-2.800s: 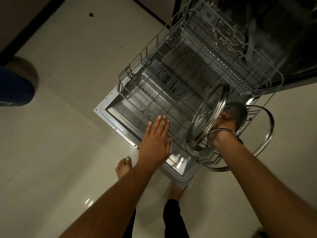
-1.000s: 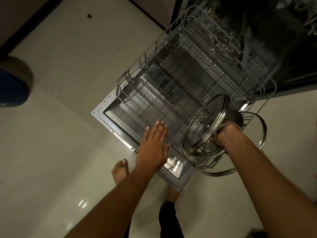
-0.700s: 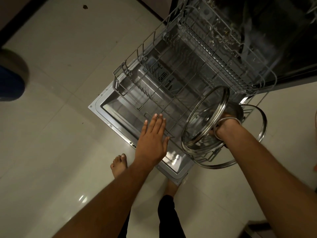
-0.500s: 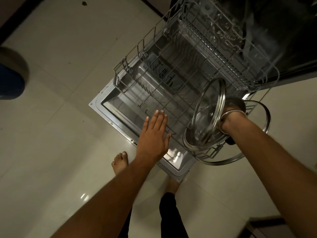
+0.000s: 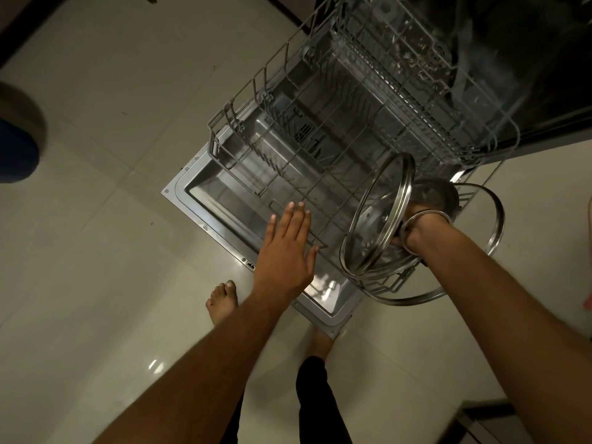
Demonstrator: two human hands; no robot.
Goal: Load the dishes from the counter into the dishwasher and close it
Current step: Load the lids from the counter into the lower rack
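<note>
the left hand [image 5: 285, 248] hovers flat with its fingers straight and together, palm down, over the near edge of the grey wire lower rack [image 5: 320, 149], holding nothing. the right hand [image 5: 416, 219], a thin metal bangle [image 5: 426, 219] round its wrist, is mostly hidden behind a round glass lid with a steel rim [image 5: 378, 216], which stands on edge at the rack's right front corner; the fingers seem to curl on the lid's far side, though the grip itself cannot be made out. just behind that hand sits a small round steel bowl [image 5: 432, 195], and a second, larger steel-rimmed glass lid [image 5: 490, 232] leans at the rack's outer right side, its rim reaching past the wire. the rack is pulled out over the open stainless dishwasher door [image 5: 205, 190], which lies flat above the pale tiled floor [image 5: 96, 219]. further back the upper wire rack [image 5: 416, 59] juts from the dark dishwasher cavity [image 5: 528, 59]. a bare foot [image 5: 222, 302] stands on the tiles beside the door's near edge
</note>
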